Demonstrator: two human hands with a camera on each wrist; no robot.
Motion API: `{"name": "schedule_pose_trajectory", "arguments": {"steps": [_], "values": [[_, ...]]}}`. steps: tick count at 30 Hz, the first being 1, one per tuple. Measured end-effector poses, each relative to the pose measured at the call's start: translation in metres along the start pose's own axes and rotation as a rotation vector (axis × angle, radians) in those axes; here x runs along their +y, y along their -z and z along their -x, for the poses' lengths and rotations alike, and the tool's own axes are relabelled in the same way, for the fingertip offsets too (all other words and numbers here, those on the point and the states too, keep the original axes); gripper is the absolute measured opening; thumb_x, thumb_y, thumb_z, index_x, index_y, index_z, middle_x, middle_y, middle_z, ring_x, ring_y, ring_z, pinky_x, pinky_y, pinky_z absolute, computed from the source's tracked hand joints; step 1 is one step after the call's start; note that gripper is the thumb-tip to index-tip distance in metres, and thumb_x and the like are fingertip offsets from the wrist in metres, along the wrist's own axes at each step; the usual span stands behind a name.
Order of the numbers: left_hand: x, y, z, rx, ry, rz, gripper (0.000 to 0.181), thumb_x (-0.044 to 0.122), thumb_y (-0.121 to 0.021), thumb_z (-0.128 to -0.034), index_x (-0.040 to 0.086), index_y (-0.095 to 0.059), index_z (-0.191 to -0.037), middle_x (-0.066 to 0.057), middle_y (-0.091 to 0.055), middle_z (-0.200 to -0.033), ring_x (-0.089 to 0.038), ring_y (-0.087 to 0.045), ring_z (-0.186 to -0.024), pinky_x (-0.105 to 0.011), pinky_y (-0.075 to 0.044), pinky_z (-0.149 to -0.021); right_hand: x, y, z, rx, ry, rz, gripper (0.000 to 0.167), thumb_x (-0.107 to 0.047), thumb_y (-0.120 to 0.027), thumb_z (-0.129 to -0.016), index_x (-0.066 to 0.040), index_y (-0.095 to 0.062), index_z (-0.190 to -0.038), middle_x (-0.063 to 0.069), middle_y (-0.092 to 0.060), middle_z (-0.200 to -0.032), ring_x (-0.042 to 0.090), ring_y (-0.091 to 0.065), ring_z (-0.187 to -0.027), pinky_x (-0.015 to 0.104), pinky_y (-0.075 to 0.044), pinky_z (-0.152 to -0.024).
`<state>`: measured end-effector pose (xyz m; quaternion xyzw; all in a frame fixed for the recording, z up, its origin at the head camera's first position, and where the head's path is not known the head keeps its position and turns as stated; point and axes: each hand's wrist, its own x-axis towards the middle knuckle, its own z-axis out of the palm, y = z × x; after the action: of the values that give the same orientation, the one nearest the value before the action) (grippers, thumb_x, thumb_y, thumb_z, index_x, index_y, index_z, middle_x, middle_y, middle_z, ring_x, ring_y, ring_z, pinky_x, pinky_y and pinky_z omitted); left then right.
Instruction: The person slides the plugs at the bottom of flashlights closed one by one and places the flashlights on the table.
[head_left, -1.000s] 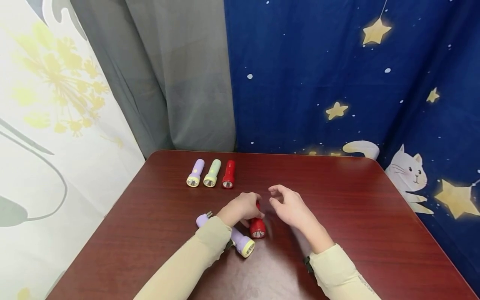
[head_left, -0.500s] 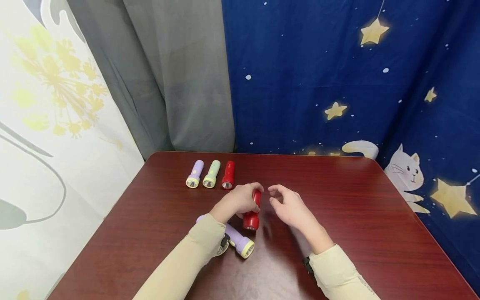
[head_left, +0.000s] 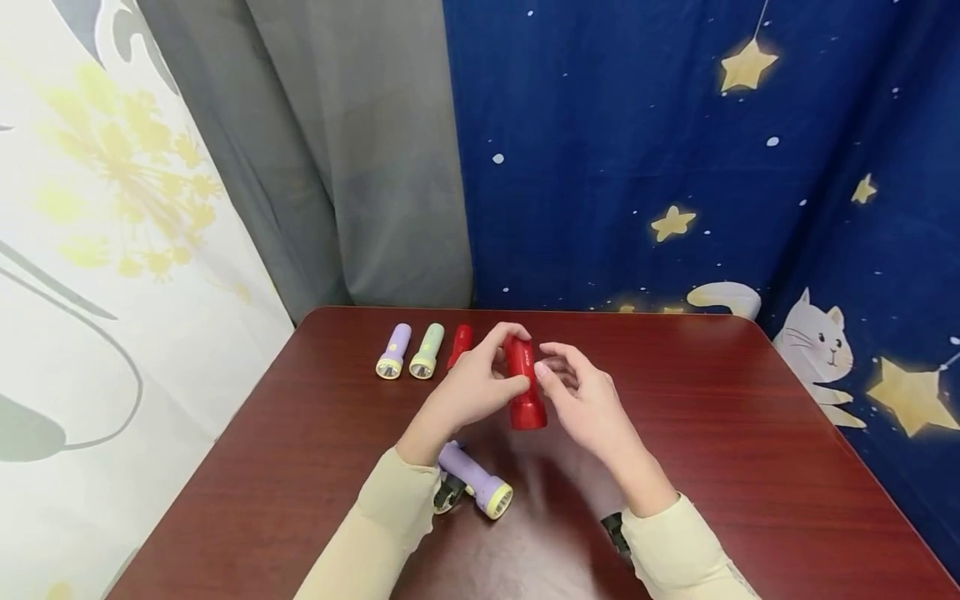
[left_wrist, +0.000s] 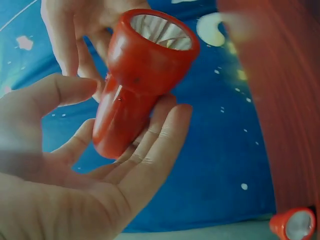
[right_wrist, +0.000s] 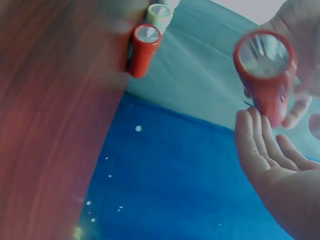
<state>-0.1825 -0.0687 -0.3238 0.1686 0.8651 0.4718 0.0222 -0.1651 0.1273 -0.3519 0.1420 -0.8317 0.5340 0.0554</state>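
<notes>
My left hand [head_left: 474,385] grips a red flashlight [head_left: 528,410], raised above the table. Its thumb and fingers lie on either side of the barrel, and the lens end points down toward me. Close by on the right is my right hand [head_left: 592,404], fingers loosely bent. In the right wrist view, the right fingertips [right_wrist: 245,117] are at the barrel's narrow end; whether they touch it I cannot tell. The left wrist view shows the flashlight's ribbed reflector [left_wrist: 160,32]. On the table below lies a purple flashlight [head_left: 474,475] with a yellow rim, partly behind my left wrist.
Toward the table's [head_left: 712,467] back left stand in a row a purple flashlight [head_left: 394,346], a pale green flashlight [head_left: 428,346] and another red flashlight [head_left: 462,337], partly covered by my left hand. Another flashlight head shows beneath my left wrist. Curtains hang behind the table.
My left hand has lifted the red flashlight off the table, forward and up, turning its printed side into view. My right hand has shifted slightly forward and closer to it.
</notes>
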Motion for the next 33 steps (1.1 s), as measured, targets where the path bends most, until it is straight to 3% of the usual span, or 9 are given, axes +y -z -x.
{"name": "schedule_pose_trajectory", "arguments": {"steps": [3,8,13,19,23,28,33], "values": [[0.003,-0.001,0.004,0.043,-0.026,0.052,0.042,0.019,-0.069,-0.0978,0.029,-0.053,-0.136,-0.01,-0.072,-0.109,-0.019,-0.072,-0.081,-0.032,-0.061,-0.074,-0.005,-0.001,0.001,0.017,0.018,-0.057,0.04,-0.025,-0.065,-0.107,-0.01,-0.06,-0.143,0.017,-0.073,-0.127,0.028,-0.078,-0.107,0.038,-0.064,-0.095],[0.002,-0.003,0.01,0.08,-0.09,0.041,0.034,0.022,-0.068,-0.1031,0.027,-0.054,-0.134,-0.008,-0.072,-0.109,-0.019,-0.071,-0.082,-0.032,-0.06,-0.076,-0.007,-0.001,0.003,0.037,0.02,-0.115,0.037,-0.017,-0.067,-0.105,-0.008,-0.062,-0.14,0.018,-0.072,-0.123,0.028,-0.079,-0.102,0.033,-0.065,-0.089],[-0.001,-0.008,0.015,0.067,-0.138,0.005,0.047,0.017,-0.069,-0.1033,0.028,-0.049,-0.145,-0.01,-0.075,-0.119,-0.018,-0.072,-0.08,-0.035,-0.061,-0.081,-0.004,-0.001,0.006,0.006,0.015,-0.144,0.048,-0.016,-0.068,-0.105,-0.014,-0.053,-0.15,0.019,-0.073,-0.125,0.028,-0.079,-0.101,0.033,-0.066,-0.085],[-0.003,-0.014,0.02,0.037,-0.095,0.058,0.075,0.01,-0.071,-0.1012,0.027,-0.031,-0.163,-0.014,-0.073,-0.136,-0.027,-0.078,-0.112,-0.047,-0.062,-0.099,0.0,-0.003,0.009,-0.028,0.045,-0.084,0.055,-0.022,-0.073,-0.102,-0.021,-0.053,-0.153,0.018,-0.074,-0.124,0.025,-0.079,-0.099,0.033,-0.067,-0.082],[-0.004,-0.018,0.022,0.045,-0.054,0.072,0.068,0.009,-0.071,-0.1002,0.015,-0.039,-0.16,-0.017,-0.07,-0.142,-0.032,-0.072,-0.127,-0.051,-0.058,-0.107,0.001,-0.003,0.011,0.005,0.08,0.01,0.051,-0.023,-0.076,-0.1,-0.022,-0.059,-0.148,0.014,-0.076,-0.121,0.021,-0.079,-0.097,0.035,-0.066,-0.085],[-0.003,-0.022,0.024,0.085,-0.011,0.081,0.061,0.011,-0.072,-0.0998,0.012,-0.046,-0.156,-0.016,-0.069,-0.145,-0.033,-0.071,-0.129,-0.051,-0.056,-0.109,0.0,-0.003,0.012,0.033,0.115,0.057,0.051,-0.023,-0.078,-0.099,-0.02,-0.061,-0.147,0.011,-0.078,-0.12,0.02,-0.079,-0.094,0.038,-0.066,-0.086],[-0.004,-0.026,0.028,0.111,-0.016,0.071,0.054,0.009,-0.071,-0.0997,0.008,-0.053,-0.151,-0.015,-0.069,-0.145,-0.033,-0.069,-0.131,-0.051,-0.055,-0.111,0.0,-0.005,0.014,0.052,0.143,0.081,0.05,-0.021,-0.079,-0.097,-0.021,-0.062,-0.144,0.009,-0.078,-0.116,0.018,-0.08,-0.091,0.036,-0.067,-0.083]]}}
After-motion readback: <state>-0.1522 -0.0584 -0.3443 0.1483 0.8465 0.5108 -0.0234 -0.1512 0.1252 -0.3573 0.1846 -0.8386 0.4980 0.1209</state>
